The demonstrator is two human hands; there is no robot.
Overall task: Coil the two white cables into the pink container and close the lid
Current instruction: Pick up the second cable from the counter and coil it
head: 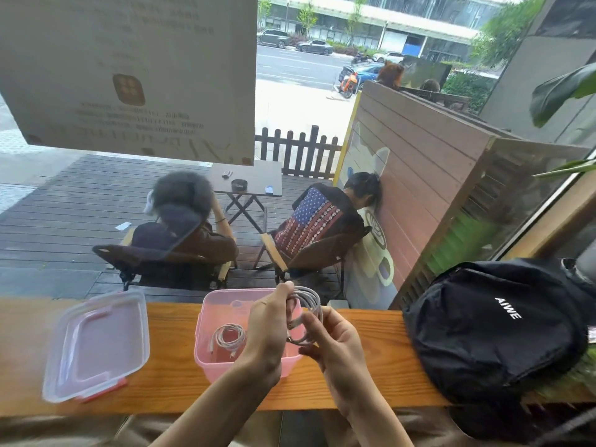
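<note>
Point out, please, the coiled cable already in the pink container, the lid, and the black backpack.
coiled cable (227,339), head view, on its loops.
lid (96,343), head view, on its middle panel.
black backpack (490,330), head view, on its front.

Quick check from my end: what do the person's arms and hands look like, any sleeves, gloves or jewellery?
Both forearms are bare up to the bottom edge of the picture: no sleeves show. The left hand and right hand wear no gloves, and no rings, watch or bracelet can be seen on the fingers or wrists. No markings show.
</note>
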